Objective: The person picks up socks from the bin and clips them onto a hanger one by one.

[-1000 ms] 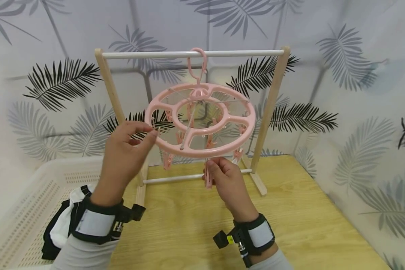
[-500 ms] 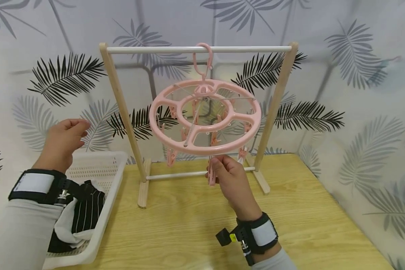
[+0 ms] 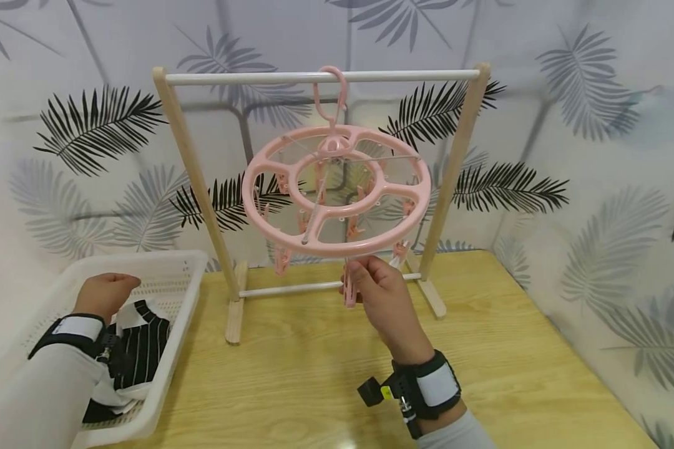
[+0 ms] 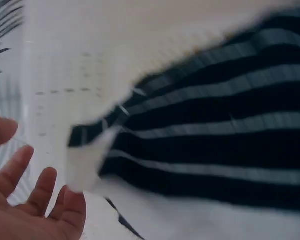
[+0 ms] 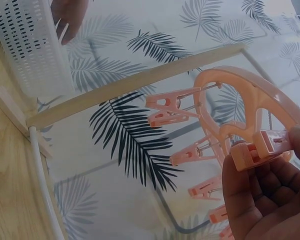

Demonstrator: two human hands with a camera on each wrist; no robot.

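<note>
My right hand [image 3: 384, 296] pinches a pink clothes peg [image 3: 350, 296] that hangs below the front rim of a round pink clip hanger [image 3: 342, 251]. In the right wrist view the thumb and fingers lie on either side of this peg [image 5: 272, 142]. Over the white basket [image 3: 174, 349] at the left is my left hand [image 3: 105, 294], holding nothing. Its fingers [image 4: 44, 190] are apart and loosely bent in the left wrist view. Beside them lies black cloth [image 4: 205, 150] with pale stripes and a white edge, blurred there.
The hanger hooks over the white top rod [image 3: 247, 78] of a wooden stand [image 3: 191, 162]. Several more pegs [image 5: 202, 187] dangle from it, and something white [image 3: 395, 259] shows at one on the right. Under the stand is a wood-grain table [image 3: 286, 374].
My left hand has left the hanger's left rim, swung left, and come down over the basket. The right hand keeps its hold on the peg.
</note>
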